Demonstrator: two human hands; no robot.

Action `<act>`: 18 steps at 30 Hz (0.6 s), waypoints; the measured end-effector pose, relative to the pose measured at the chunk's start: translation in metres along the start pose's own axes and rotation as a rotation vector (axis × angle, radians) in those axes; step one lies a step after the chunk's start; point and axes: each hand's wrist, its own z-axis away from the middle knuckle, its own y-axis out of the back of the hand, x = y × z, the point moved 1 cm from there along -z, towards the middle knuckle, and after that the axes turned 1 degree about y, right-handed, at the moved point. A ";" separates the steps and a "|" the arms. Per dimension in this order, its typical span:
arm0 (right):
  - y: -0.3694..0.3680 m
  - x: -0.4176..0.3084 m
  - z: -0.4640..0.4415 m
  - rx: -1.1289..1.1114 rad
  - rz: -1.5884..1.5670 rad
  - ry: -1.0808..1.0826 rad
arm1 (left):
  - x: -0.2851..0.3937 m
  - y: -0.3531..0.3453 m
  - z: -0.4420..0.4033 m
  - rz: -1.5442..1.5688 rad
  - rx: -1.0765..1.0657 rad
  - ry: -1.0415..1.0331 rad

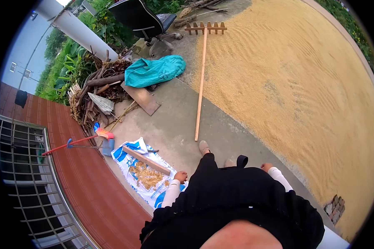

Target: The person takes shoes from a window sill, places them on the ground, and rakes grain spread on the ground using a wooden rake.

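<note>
Beside my body, above the edge of a blue and white sheet [124,166], is my left hand [180,177], its fingers curled; whether it holds anything is too small to tell. On the sheet lie a wooden board [146,160] and a scatter of yellowish grain or chaff [146,176]. My right hand [266,167] hangs at my other side over the concrete, small and partly hidden, touching nothing that I can see. Ahead of my feet a wooden rake [201,79] lies with its toothed head at the far end, along the edge of the spread grain [295,83].
A teal sack [153,71] rests by a pile of firewood [99,89] and a flat board [143,99]. Behind stands an office chair [139,18]. A broom [104,133] and a blue dustpan [108,147] are near the red wall [79,166]. Bricks [335,208] lie at lower right.
</note>
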 end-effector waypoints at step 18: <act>0.191 -0.283 -0.145 0.181 -0.016 0.358 | 0.147 0.186 -0.144 0.151 0.074 -0.064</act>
